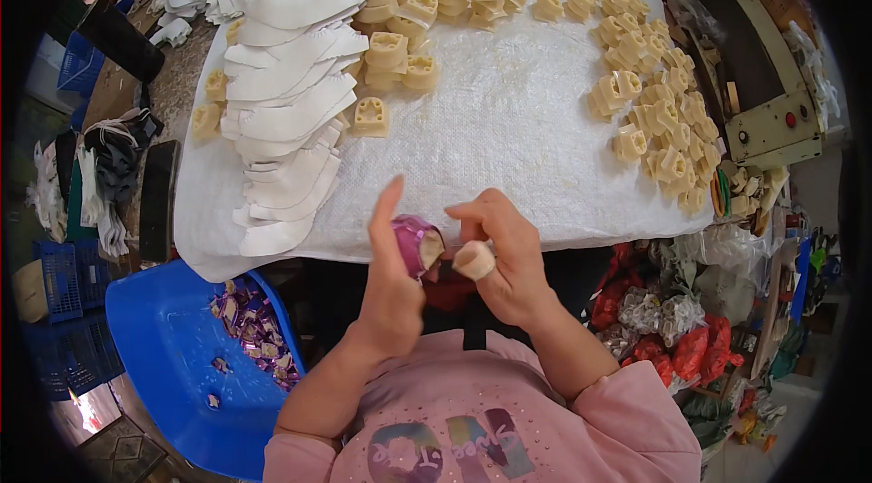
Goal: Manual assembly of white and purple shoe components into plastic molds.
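Lower left of frame: blue bin holds purple wrappers. Centre: left hand pinches a purple wrapper, forefinger raised. Just right, right hand is closed on a cream piece. Judgement: peel the foil away steadily, keeping fingers off the piece's face.

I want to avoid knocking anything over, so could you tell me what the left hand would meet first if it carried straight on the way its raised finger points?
Probably the lone cream plastic piece on the white cloth. The left hand points up-table across bare cloth towards it, though height above the cloth is unclear.
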The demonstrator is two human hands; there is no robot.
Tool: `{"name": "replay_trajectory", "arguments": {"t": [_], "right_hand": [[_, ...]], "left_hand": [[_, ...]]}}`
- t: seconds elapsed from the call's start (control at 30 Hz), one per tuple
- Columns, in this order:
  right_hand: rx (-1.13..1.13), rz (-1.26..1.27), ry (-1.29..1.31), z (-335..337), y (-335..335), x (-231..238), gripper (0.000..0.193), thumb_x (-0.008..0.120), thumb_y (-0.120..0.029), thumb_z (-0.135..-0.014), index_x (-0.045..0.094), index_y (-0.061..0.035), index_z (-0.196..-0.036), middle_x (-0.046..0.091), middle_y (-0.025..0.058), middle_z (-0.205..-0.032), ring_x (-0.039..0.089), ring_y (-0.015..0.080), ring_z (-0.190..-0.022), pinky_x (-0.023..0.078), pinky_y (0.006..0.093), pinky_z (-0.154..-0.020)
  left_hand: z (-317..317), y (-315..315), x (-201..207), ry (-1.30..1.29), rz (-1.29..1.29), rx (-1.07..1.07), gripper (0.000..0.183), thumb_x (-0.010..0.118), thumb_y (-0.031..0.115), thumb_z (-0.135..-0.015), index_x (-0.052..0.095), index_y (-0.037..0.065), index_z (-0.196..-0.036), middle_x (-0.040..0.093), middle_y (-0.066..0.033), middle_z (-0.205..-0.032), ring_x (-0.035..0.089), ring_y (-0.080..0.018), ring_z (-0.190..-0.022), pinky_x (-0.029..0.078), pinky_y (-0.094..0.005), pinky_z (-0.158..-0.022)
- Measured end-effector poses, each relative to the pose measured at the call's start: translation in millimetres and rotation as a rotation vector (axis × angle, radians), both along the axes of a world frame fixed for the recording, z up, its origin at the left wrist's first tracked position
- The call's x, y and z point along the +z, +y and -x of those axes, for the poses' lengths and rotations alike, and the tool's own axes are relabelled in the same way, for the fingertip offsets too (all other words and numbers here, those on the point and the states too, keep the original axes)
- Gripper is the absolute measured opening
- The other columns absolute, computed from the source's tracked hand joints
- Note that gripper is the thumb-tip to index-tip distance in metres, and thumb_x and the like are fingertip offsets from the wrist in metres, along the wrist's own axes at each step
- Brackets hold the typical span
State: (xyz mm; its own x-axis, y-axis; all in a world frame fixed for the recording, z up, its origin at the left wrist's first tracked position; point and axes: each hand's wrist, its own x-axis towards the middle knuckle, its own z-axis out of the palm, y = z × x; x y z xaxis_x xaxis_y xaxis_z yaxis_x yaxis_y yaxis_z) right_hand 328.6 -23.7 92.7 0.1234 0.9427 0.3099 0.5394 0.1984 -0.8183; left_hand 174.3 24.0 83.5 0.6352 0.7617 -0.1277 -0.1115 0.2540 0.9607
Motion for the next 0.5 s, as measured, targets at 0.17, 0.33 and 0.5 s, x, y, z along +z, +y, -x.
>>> {"name": "replay_trajectory", "arguments": {"t": [0.17, 0.33, 0.5], "right_hand": [[0.099, 0.171, 0.124, 0.9, 1.9, 6.1, 0.029, 0.064, -0.026, -0.083, 0.058, -0.0008, -0.097, 0.054, 0.0128, -0.076, 0.054, 0.0268, -0.067, 0.044, 0.0362, -0.06], [0.065, 0.024, 0.178, -3.0, -6.4, -8.6, 0.029, 0.054, -0.027, -0.091, 0.058, 0.0001, -0.099, 0.056, 0.0113, -0.078, 0.055, 0.0209, -0.068, 0.045, 0.0334, -0.062], [0.264, 0.37, 0.963, -18.6, 5.9, -22.0, 0.027, 0.051, -0.029, -0.095, 0.058, -0.0027, -0.092, 0.057, 0.0018, -0.08, 0.051, 0.0097, -0.069, 0.042, 0.0259, -0.061]], "left_hand": [[-3.8, -5.1, -9.7, 0.112, -0.801, 0.086, 0.078, 0.05, 0.046, -0.091, 0.018, -0.009, -0.137, 0.055, -0.0184, -0.098, 0.058, -0.0232, -0.084, 0.048, -0.0346, -0.073], [2.3, -4.8, -3.6, 0.15, -0.4, 0.081, 0.048, 0.067, 0.013, -0.084, 0.043, -0.003, -0.122, 0.056, -0.0098, -0.095, 0.056, -0.0151, -0.082, 0.047, -0.0272, -0.075], [4.1, 0.9, 8.0, 0.232, -0.645, 0.087, 0.046, 0.072, -0.005, -0.068, 0.054, 0.001, -0.109, 0.056, -0.012, -0.091, 0.058, -0.022, -0.071, 0.049, -0.0289, -0.061]]}}
